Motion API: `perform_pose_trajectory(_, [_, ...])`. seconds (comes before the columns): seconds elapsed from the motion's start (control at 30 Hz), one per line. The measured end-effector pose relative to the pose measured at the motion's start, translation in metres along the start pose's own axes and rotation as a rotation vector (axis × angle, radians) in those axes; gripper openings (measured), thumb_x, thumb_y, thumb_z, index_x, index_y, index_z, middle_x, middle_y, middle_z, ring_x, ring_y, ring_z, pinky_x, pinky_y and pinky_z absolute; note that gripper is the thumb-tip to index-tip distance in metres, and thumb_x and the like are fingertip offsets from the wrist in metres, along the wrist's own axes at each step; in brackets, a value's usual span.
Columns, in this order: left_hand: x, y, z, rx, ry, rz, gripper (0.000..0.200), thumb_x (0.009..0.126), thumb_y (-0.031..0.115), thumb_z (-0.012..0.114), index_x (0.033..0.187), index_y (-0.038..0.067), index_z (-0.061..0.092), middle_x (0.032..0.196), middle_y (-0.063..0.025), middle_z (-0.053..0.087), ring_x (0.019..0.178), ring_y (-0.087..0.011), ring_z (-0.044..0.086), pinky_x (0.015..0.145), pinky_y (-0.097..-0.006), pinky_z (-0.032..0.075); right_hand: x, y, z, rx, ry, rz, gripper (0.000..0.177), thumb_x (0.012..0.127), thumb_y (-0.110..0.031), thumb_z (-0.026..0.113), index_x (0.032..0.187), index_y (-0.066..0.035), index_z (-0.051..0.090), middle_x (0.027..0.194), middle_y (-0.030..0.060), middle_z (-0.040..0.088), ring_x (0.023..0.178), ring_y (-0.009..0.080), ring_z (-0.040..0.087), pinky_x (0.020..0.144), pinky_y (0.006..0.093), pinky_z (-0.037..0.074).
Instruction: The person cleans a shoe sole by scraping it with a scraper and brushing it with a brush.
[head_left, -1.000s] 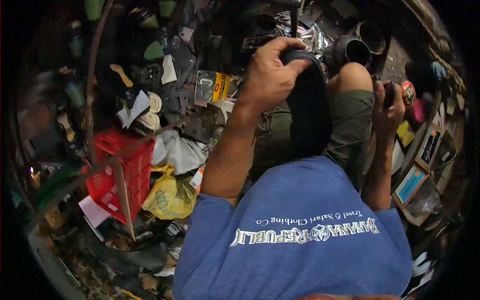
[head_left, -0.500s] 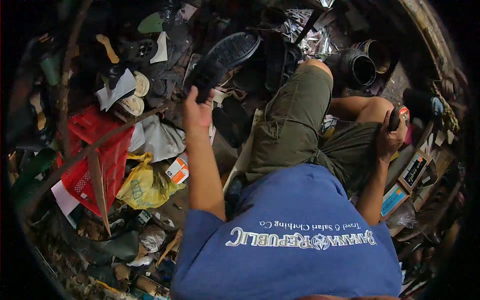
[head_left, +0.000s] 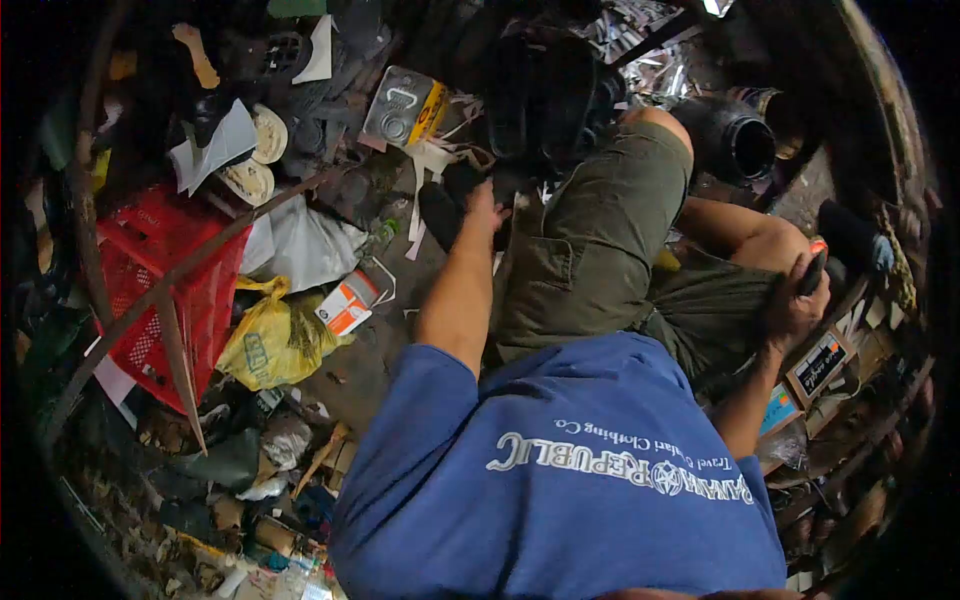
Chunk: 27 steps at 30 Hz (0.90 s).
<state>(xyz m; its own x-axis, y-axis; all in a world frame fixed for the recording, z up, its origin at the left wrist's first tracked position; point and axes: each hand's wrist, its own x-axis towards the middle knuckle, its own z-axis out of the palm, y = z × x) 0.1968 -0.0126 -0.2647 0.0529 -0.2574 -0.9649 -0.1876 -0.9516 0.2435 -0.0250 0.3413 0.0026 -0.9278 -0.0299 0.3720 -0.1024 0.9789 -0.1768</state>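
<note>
My left hand (head_left: 483,212) is closed at a black shoe (head_left: 440,215) on the ground, left of my bent leg; the dark shapes there blend together. More black footwear (head_left: 510,95) lies in shadow beyond it. Over my knee at the right, my right hand (head_left: 797,305) grips a small dark object (head_left: 812,272) with an orange-red part showing at its far end. Most of that object is hidden by my fingers.
A grey and yellow tin (head_left: 405,108) stands beyond my left hand. At left are a red crate (head_left: 170,280), a yellow bag (head_left: 275,345) and an orange-white box (head_left: 347,303). A black round container (head_left: 745,145) lies beyond my right knee. Small boxes (head_left: 820,362) sit at right.
My left hand has moved right and lower, away from its raised position, and the black sole it held up is no longer raised. The tin has come into view. My right hand still holds its object.
</note>
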Motion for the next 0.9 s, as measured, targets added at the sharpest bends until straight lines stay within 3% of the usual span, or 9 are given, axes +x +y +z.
perform_pose_trajectory(0.03, [0.008, -0.008, -0.015, 0.133, 0.048, 0.013, 0.049, 0.081, 0.033, 0.061, 0.122, 0.008, 0.049, 0.123, -0.0142, 0.048, 0.108, -0.0342, 0.049, 0.083, -0.0581, 0.045, -0.001, 0.001, -0.002, 0.053, -0.038, 0.042, 0.038, 0.086, -0.039, 0.064, 0.099, -0.003, 0.064, 0.087, 0.0179, 0.062, 0.079, 0.0312, 0.061, 0.071, 0.0393, 0.047])
perform_pose_trajectory(0.07, [0.029, -0.020, -0.034, 0.102, 0.162, 0.030, 0.032, 0.076, 0.026, 0.061, 0.102, 0.007, 0.060, 0.098, -0.0152, 0.057, 0.093, -0.0309, 0.057, 0.075, -0.0510, 0.048, 0.000, 0.000, -0.005, 0.013, -0.047, 0.032, 0.037, 0.087, -0.037, 0.063, 0.099, -0.002, 0.063, 0.085, 0.0173, 0.062, 0.077, 0.0296, 0.060, 0.070, 0.0379, 0.047])
perform_pose_trajectory(0.1, [0.048, -0.023, -0.057, 0.114, 0.174, 0.019, 0.032, 0.076, 0.026, 0.061, 0.102, 0.007, 0.060, 0.098, -0.0152, 0.057, 0.093, -0.0309, 0.057, 0.075, -0.0510, 0.048, 0.000, 0.001, -0.008, -0.031, -0.058, 0.021, 0.036, 0.088, -0.035, 0.063, 0.098, -0.001, 0.063, 0.084, 0.0168, 0.062, 0.075, 0.0280, 0.060, 0.069, 0.0366, 0.047])
perform_pose_trajectory(0.17, [0.093, -0.029, -0.112, 1.206, -0.133, 0.500, 0.022, 0.075, 0.025, 0.062, 0.081, 0.004, 0.064, 0.073, -0.0152, 0.057, 0.075, -0.0289, 0.060, 0.071, -0.0448, 0.050, -0.001, 0.005, -0.011, 0.043, -0.077, 0.035, 0.034, 0.088, -0.033, 0.063, 0.097, 0.000, 0.062, 0.082, 0.0156, 0.062, 0.071, 0.0256, 0.059, 0.067, 0.0347, 0.047])
perform_pose_trajectory(0.2, [0.160, -0.070, -0.150, 1.106, -0.196, 0.926, 0.020, 0.073, 0.023, 0.064, 0.068, 0.004, 0.065, 0.064, -0.0157, 0.057, 0.067, -0.0280, 0.061, 0.071, -0.0393, 0.051, -0.002, 0.009, -0.010, 0.131, -0.078, 0.047, 0.033, 0.089, -0.031, 0.062, 0.095, 0.001, 0.061, 0.080, 0.0144, 0.061, 0.068, 0.0232, 0.058, 0.066, 0.0328, 0.047])
perform_pose_trajectory(0.3, [0.095, -0.031, -0.110, 1.135, -0.150, 0.866, 0.020, 0.073, 0.023, 0.064, 0.070, 0.003, 0.065, 0.065, -0.0159, 0.057, 0.067, -0.0280, 0.061, 0.071, -0.0394, 0.051, -0.006, 0.021, -0.003, 0.302, -0.033, 0.211, 0.027, 0.091, -0.026, 0.059, 0.091, 0.002, 0.059, 0.074, 0.0052, 0.057, 0.065, 0.0122, 0.053, 0.061, 0.0275, 0.044])
perform_pose_trajectory(0.4, [0.098, -0.015, -0.068, 1.149, -0.107, 0.819, 0.020, 0.073, 0.023, 0.064, 0.072, 0.003, 0.064, 0.067, -0.0161, 0.057, 0.068, -0.0280, 0.061, 0.071, -0.0394, 0.051, -0.007, 0.032, -0.011, 0.359, -0.134, 0.235, 0.025, 0.092, -0.023, 0.058, 0.087, 0.001, 0.056, 0.072, 0.0020, 0.054, 0.065, 0.0101, 0.049, 0.060, 0.0254, 0.041])
perform_pose_trajectory(0.7, [0.097, -0.015, -0.039, 1.183, 0.117, 0.626, 0.021, 0.074, 0.022, 0.065, 0.079, 0.002, 0.063, 0.073, -0.0169, 0.058, 0.071, -0.0279, 0.062, 0.072, -0.0395, 0.050, -0.001, 0.016, -0.021, 0.197, -0.135, 0.111, 0.020, 0.093, -0.020, 0.055, 0.085, -0.002, 0.053, 0.071, -0.0003, 0.048, 0.066, 0.0095, 0.043, 0.061, 0.0230, 0.036])
perform_pose_trajectory(0.9, [0.080, -0.038, -0.057, 1.182, 0.273, 0.491, 0.023, 0.075, 0.022, 0.065, 0.084, 0.002, 0.062, 0.077, -0.0174, 0.059, 0.073, -0.0278, 0.062, 0.072, -0.0396, 0.050, -0.005, 0.030, -0.027, 0.221, -0.164, 0.166, 0.013, 0.092, -0.015, 0.056, 0.090, -0.002, 0.053, 0.074, 0.0000, 0.048, 0.067, 0.0088, 0.043, 0.062, 0.0221, 0.036])
